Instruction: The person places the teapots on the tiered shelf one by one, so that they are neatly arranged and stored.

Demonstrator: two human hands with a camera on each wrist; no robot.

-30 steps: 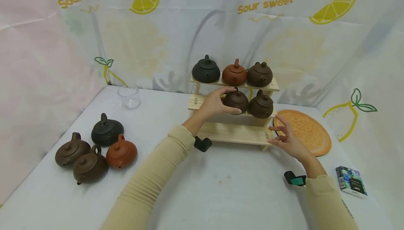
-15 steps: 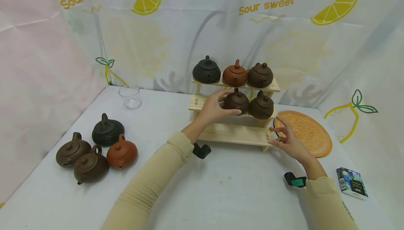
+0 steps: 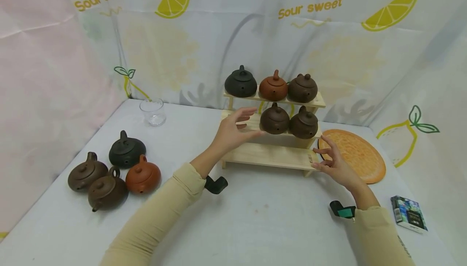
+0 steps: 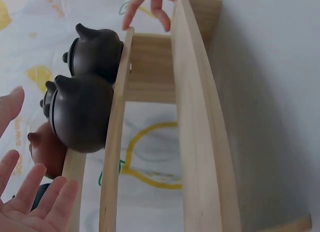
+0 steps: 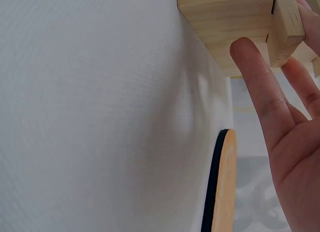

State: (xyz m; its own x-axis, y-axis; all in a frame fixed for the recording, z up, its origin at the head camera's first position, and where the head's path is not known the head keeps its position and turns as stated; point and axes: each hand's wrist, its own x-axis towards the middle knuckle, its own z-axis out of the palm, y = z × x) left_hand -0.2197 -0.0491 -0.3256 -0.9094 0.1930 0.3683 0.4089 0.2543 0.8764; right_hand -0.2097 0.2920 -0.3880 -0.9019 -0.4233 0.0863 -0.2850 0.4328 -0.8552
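Observation:
My left hand (image 3: 231,134) is held with fingers spread, just left of a dark brown teapot (image 3: 274,120) on the middle step of a wooden display stand (image 3: 268,155); a gap shows between them. Beside that pot sits another brown teapot (image 3: 303,123). At the right end of the stand, my right hand (image 3: 335,166) holds the lowest board, thumb on it and fingers around its end; the board end (image 5: 287,34) shows between them. On the top step stand a black teapot (image 3: 240,82), a reddish teapot (image 3: 273,87) and a brown teapot (image 3: 302,89).
At the left of the table, several teapots cluster: a dark one (image 3: 127,151), an orange one (image 3: 143,176) and brown ones (image 3: 107,191). A clear glass cup (image 3: 153,112) stands behind them. A round pizza-like board (image 3: 355,154) and a small box (image 3: 408,214) lie at right.
My left hand has let go of the brown teapot on the middle step and drawn back to the left. The right hand stays at the stand's end.

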